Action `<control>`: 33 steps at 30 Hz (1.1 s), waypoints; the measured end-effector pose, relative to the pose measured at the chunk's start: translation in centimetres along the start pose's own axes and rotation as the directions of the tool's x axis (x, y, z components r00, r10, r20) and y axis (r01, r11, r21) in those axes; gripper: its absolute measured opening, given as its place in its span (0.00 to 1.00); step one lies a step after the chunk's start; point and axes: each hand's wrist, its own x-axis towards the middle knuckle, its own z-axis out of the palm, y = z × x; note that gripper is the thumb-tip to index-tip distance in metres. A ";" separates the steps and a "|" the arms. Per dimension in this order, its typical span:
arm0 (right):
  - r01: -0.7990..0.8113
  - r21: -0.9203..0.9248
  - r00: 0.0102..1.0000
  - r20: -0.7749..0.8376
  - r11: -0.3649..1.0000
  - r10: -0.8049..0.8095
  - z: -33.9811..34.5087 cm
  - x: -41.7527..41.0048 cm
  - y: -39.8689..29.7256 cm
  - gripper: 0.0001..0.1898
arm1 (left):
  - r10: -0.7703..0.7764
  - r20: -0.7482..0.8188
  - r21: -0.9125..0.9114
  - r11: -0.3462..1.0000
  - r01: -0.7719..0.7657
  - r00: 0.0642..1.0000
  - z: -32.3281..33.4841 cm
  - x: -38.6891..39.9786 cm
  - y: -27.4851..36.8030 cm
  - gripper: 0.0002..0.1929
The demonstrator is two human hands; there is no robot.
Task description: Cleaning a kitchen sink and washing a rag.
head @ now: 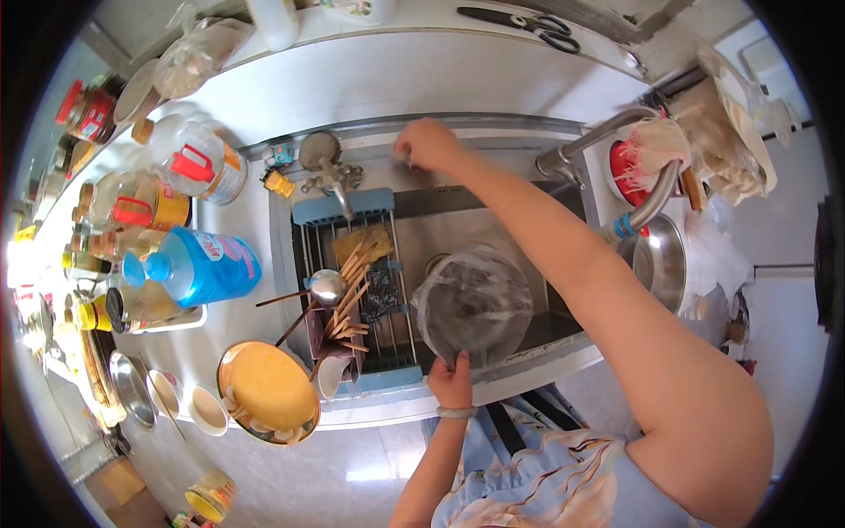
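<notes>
My left hand [451,383] grips the near rim of a round bin or bowl lined with a clear plastic bag [474,307], held over the stainless steel sink [445,228]. A pale bangle circles that wrist. My right hand [426,146] reaches across to the ledge behind the sink, its fingers curled around something small and dark that is blurred. Left of the bagged container, a dish rack [343,200] bears a sponge [362,244], a dark mesh or bag [381,294] and a holder full of wooden chopsticks [346,317]. A ladle [327,287] rests among them.
A small tap [340,191] stands behind the rack, and a tall curved faucet [574,148] with a cloth [653,148] is at the right. A yellow bowl [270,389], a blue detergent bottle [211,266] and jars line the left counter. Scissors [528,26] lie on the upper ledge.
</notes>
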 end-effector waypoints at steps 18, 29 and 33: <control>0.225 0.058 0.874 -0.453 0.973 -0.175 5.9 -3.7 -1.7 0.05 | -0.030 0.113 0.035 0.999 0.026 0.993 0.6 -0.5 0.0 0.08; -0.329 0.190 0.732 -0.568 0.925 0.377 2.6 -13.1 1.0 0.07 | -0.032 0.103 0.025 0.999 0.030 0.994 -0.5 -1.3 -0.3 0.08; -0.595 0.313 0.379 -0.703 0.740 0.602 3.5 -12.8 5.8 0.06 | -0.055 0.130 0.110 0.993 0.041 0.990 -1.1 -1.4 -0.7 0.08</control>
